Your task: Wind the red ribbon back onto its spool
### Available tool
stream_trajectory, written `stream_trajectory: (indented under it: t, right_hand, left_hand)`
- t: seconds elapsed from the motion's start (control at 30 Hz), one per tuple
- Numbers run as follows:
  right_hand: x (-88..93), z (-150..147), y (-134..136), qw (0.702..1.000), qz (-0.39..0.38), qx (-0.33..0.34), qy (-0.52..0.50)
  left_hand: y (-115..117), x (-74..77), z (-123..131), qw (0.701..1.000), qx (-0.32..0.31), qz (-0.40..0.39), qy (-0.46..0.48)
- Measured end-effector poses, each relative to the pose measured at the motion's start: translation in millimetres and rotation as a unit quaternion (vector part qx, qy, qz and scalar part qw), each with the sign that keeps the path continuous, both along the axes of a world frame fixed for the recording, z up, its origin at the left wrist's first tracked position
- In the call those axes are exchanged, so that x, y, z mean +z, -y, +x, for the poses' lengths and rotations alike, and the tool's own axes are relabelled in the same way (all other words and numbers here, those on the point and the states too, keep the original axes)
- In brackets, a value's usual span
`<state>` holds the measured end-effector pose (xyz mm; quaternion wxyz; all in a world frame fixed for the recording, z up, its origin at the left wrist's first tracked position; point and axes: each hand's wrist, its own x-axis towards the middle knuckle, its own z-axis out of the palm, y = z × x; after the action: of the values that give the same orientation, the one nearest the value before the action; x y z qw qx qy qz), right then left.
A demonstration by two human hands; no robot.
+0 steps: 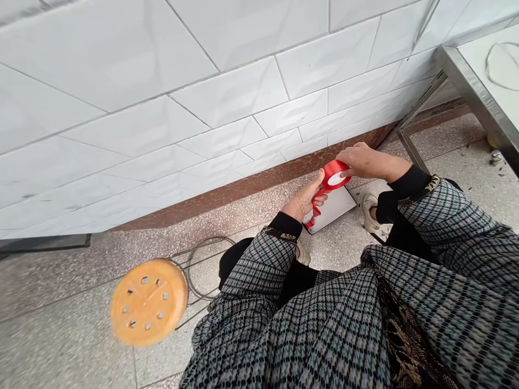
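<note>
A roll of shiny red ribbon (330,168) with a white core is held up in front of me, between both hands. My right hand (359,160) grips its right side, fingers closed around the edge and core. On the other side my left hand (308,198) is closed at the roll's lower left, where a loose red tail (315,209) hangs below the fingers. Beneath the hands lies a flat white board (334,209) with a dark edge, on the floor between my shoes.
A white tiled wall (227,97) runs along the front. An orange round stool (149,302) with holes and metal legs stands at lower left. A metal-framed table (474,86) is at the upper right. Speckled tiles cover the floor (81,346).
</note>
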<state>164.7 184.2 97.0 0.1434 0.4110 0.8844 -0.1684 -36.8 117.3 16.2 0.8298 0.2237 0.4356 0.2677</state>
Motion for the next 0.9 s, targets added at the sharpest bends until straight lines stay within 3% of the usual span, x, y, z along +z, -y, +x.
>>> stream_trajectory:
  t: [0.13, 0.27, 0.33, 0.43, 0.5, 0.6, 0.73, 0.9]
  right_hand:
    - [-2.6, -6.2, 2.1, 1.0, 0.006, -0.001, 0.014]
    - [-8.4, -3.1, -5.2, 0.989, -0.032, -0.083, -0.121]
    - [-11.9, -1.5, -6.6, 0.957, -0.09, -0.144, -0.235]
    - [-17.7, -5.6, -1.4, 0.875, -0.206, -0.2, -0.39]
    - [-21.8, -12.4, 5.1, 0.826, -0.272, -0.216, -0.443]
    - [-26.9, -21.7, 11.7, 0.785, -0.317, -0.248, -0.472]
    - [-25.9, -19.0, 7.6, 0.771, -0.311, -0.256, -0.493]
    - [-10.2, -1.9, -2.8, 0.78, -0.283, -0.257, -0.495]
  left_hand:
    - [0.1, -5.6, 3.6, 1.0, 0.019, -0.024, 0.002]
    - [-1.3, -5.3, 6.0, 0.994, 0.077, -0.025, 0.068]
    - [-1.0, -1.6, 6.8, 0.987, 0.116, -0.022, 0.107]
    - [1.3, 7.0, 7.8, 0.975, 0.165, -0.016, 0.146]
    - [3.0, 12.5, 8.7, 0.971, 0.18, -0.012, 0.156]
    - [4.1, 17.0, 9.7, 0.971, 0.185, -0.009, 0.152]
    - [2.2, 13.7, 7.2, 0.978, 0.162, 0.012, 0.131]
    - [0.3, -1.1, -2.1, 0.986, 0.105, 0.081, 0.098]
